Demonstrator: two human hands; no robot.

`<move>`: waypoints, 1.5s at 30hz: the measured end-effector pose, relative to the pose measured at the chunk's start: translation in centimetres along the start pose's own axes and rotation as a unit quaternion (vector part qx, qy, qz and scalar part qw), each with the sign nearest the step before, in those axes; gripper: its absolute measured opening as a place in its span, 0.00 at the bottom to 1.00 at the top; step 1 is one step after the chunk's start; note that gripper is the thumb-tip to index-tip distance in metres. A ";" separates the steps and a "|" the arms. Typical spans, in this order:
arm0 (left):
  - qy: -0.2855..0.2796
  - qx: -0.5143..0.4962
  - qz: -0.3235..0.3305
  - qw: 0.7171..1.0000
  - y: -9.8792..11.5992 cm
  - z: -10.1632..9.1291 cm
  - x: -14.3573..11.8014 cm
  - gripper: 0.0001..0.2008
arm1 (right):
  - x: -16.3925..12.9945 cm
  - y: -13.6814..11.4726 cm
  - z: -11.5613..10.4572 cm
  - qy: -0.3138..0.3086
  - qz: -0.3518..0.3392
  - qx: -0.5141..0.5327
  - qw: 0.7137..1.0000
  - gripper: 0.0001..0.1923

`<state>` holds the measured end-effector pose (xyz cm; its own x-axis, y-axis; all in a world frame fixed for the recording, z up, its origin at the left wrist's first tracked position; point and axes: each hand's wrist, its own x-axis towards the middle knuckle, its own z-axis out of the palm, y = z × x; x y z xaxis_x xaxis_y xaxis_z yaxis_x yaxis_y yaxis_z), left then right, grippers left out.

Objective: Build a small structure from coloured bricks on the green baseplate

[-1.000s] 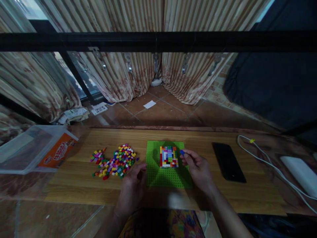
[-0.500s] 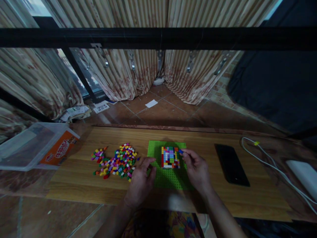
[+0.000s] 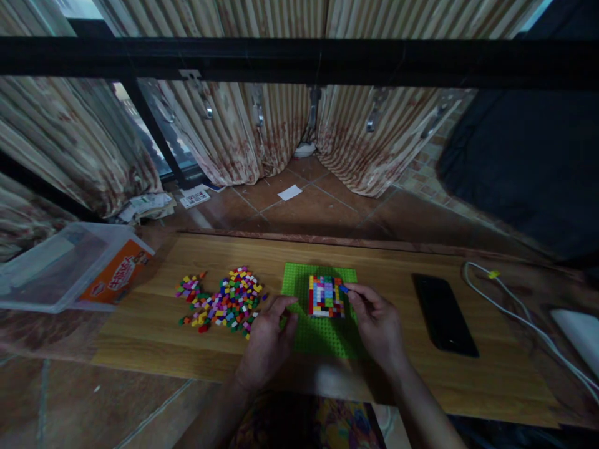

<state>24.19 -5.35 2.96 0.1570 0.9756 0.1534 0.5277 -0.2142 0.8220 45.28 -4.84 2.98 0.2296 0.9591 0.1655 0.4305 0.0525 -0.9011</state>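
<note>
A green baseplate (image 3: pixel 322 343) lies on the wooden board, with a multicoloured block of toy bricks (image 3: pixel 326 296) built up in its middle. At the right side of that block, my right hand (image 3: pixel 378 318) pinches a small blue brick (image 3: pixel 344 289) between thumb and fingers. My left hand (image 3: pixel 269 337) hovers over the plate's left edge, its thumb and fingers apart and nothing visible between them. To the left of it, a loose pile of small coloured bricks (image 3: pixel 238 296) is spread on the board.
A clear plastic box (image 3: pixel 51 274) with an orange label stands at the far left. On the right, a black phone (image 3: pixel 444 315) lies on the wooden board (image 3: pixel 154 349). Beyond it are a white cable (image 3: pixel 510 302) and a white device (image 3: pixel 578 333).
The whole view has shifted slightly, so things appear a little further right. Both hands keep nearly the same places over the plate, and the blue brick stays in my right fingers.
</note>
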 end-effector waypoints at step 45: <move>0.014 0.422 -0.133 0.897 -11.5 -14.9 5.0 0.09 | -4.0 -5.0 13.5 -0.217 -0.184 -0.023 0.958 0.10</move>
<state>6.50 2.69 2.43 -0.0830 0.9958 0.0379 0.9891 0.0777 0.1254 30.36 -5.20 1.43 -0.3255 0.9038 0.2778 0.4534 0.4070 -0.7929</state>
